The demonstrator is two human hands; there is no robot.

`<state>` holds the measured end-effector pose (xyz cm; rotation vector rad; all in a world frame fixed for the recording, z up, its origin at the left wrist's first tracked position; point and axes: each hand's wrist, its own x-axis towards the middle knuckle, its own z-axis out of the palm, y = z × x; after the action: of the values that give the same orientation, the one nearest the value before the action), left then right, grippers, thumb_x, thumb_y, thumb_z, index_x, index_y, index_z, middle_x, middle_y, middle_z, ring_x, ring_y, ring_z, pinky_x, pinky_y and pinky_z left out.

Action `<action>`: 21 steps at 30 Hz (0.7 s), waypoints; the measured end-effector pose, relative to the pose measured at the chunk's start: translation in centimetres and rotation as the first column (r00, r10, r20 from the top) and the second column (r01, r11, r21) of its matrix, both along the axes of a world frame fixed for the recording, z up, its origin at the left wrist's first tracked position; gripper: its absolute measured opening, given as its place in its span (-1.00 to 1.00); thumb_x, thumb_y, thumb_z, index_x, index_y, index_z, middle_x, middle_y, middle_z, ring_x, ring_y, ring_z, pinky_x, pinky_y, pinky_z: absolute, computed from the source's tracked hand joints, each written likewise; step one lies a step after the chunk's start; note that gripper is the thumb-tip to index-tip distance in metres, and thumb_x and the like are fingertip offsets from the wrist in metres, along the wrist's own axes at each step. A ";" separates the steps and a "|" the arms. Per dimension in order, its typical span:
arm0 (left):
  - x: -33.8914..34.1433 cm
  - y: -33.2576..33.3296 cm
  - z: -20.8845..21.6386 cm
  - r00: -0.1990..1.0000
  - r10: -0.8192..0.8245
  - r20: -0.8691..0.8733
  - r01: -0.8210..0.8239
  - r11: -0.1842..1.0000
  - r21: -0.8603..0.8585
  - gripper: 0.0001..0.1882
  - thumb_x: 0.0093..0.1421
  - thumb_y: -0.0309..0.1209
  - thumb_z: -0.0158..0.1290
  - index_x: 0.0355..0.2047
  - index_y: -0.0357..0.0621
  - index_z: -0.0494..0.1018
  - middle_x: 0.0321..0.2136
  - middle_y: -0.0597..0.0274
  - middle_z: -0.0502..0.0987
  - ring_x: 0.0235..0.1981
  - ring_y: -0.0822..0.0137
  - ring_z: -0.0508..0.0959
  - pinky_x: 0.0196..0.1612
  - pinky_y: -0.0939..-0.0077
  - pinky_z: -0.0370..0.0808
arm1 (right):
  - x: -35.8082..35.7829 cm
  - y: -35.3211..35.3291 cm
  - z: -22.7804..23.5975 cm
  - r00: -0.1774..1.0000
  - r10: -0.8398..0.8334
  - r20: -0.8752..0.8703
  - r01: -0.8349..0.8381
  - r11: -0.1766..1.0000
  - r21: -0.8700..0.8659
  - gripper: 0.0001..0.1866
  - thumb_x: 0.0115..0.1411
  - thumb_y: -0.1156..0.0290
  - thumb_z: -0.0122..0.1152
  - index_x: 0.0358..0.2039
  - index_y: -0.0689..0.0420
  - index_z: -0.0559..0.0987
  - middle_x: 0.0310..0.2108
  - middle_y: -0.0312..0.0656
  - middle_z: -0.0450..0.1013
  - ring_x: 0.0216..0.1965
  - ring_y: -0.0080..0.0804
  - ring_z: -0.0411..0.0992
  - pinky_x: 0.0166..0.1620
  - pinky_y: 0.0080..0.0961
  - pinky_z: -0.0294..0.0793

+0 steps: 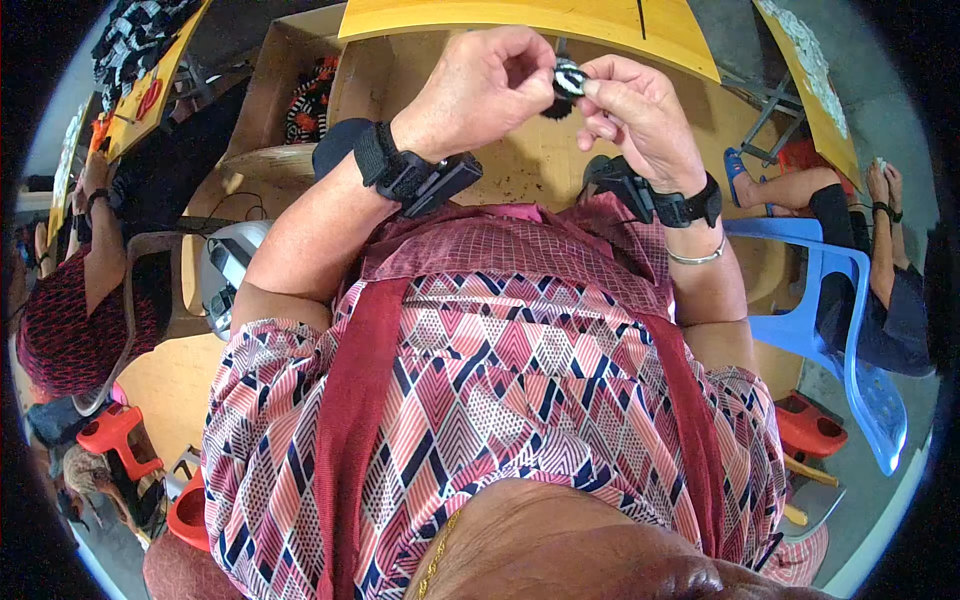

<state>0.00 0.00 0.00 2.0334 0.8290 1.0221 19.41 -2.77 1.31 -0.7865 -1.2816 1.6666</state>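
A small black-and-white striped piece [569, 78], soft like knitted or yarn work, is held up in front of me at the yellow table's near edge. My right hand [645, 115] grips its right side between thumb and forefinger, the other fingers curled loosely below. At its left side, my left hand [485, 90] is closed in a pinch, thumb and forefinger tips together. Whether those tips hold the piece itself or a thin thread is too small to tell. Dark straps with small devices circle both wrists.
The yellow table [480, 18] stands ahead. Left of it, an open cardboard box [265, 85] contains black, white and red striped pieces. A blue plastic chair [850, 270] is at right. People sit on both sides; black-and-white material [135, 45] lies on the left table. Red stools [120, 440] stand behind.
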 end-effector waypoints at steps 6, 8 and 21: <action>0.4 -0.7 -1.4 0.947 0.070 0.314 -0.047 0.996 -0.078 -0.66 0.01 -0.46 0.11 -0.18 -0.24 0.36 -0.45 0.29 0.44 -0.43 0.50 0.45 -0.37 0.65 0.43 | -0.8 -0.6 -0.7 0.978 -0.121 -0.169 0.096 0.985 -0.146 -0.86 0.09 0.49 -0.01 -0.34 0.26 0.40 -0.55 -0.24 0.37 -0.64 -0.63 0.24 -0.46 -0.53 0.45; -0.5 -0.2 -0.8 0.988 0.100 0.114 -0.131 0.940 0.315 -0.60 -0.04 -0.44 0.14 -0.15 -0.20 0.36 -0.44 0.24 0.43 -0.37 0.39 0.45 -0.27 0.56 0.40 | -0.3 -0.6 -0.8 0.971 -0.051 -0.234 0.015 0.988 -0.154 -0.86 0.10 0.47 -0.03 -0.34 0.26 0.39 -0.57 -0.25 0.34 -0.65 -0.63 0.21 -0.49 -0.54 0.42; -0.6 -1.0 0.2 0.967 0.069 -0.245 0.028 0.927 0.373 -0.82 0.03 -0.48 -0.04 -0.33 -0.26 0.33 -0.51 -0.02 0.38 -0.37 -0.05 0.37 -0.28 0.23 0.31 | -1.0 -1.8 1.4 0.939 -0.099 -0.330 0.061 0.990 -0.124 -0.87 0.07 0.52 -0.08 -0.39 0.29 0.40 -0.59 -0.22 0.33 -0.67 -0.61 0.17 -0.56 -0.53 0.33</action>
<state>-0.63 -0.96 0.24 2.5278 0.8334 1.0028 18.44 -4.56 2.69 -0.5792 -0.9138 1.7300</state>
